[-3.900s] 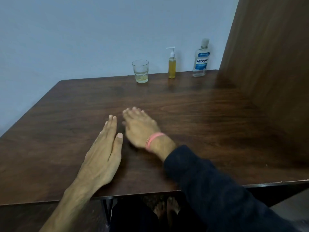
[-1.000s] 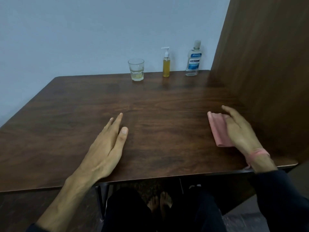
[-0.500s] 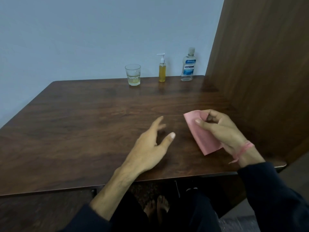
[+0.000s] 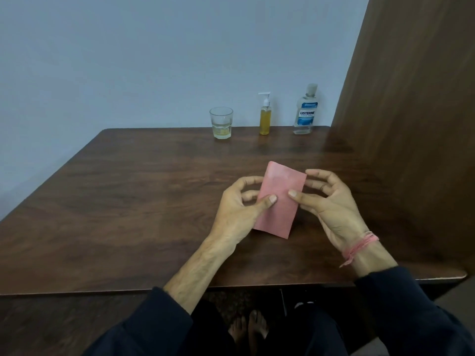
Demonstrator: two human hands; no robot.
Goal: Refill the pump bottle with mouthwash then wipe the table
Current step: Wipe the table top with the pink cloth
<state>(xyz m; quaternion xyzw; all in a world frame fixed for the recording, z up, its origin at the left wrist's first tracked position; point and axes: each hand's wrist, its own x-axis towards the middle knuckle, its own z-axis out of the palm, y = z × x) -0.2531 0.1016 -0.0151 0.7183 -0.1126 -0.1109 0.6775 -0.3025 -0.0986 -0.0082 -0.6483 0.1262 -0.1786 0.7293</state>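
Observation:
A folded pink cloth (image 4: pixel 280 201) is held just above the dark wooden table (image 4: pixel 128 201), right of centre. My left hand (image 4: pixel 236 209) pinches its left edge with the thumb on top. From the other side, my right hand (image 4: pixel 331 206) grips its right edge, thumb on the cloth. Along the table's far edge stand the small pump bottle (image 4: pixel 265 116) with yellow liquid and a white pump, and to its right a clear mouthwash bottle (image 4: pixel 305 111) with a blue label, nearly drained.
A drinking glass (image 4: pixel 221 122) with a little pale liquid stands left of the pump bottle. A wooden panel (image 4: pixel 411 124) rises along the table's right side. A pale wall lies behind. The table's near edge (image 4: pixel 231 287) is close to my body.
My right hand lifted the pink cloth from the table's right side and brought it toward the middle. My left hand left the table and took hold of the cloth's other edge.

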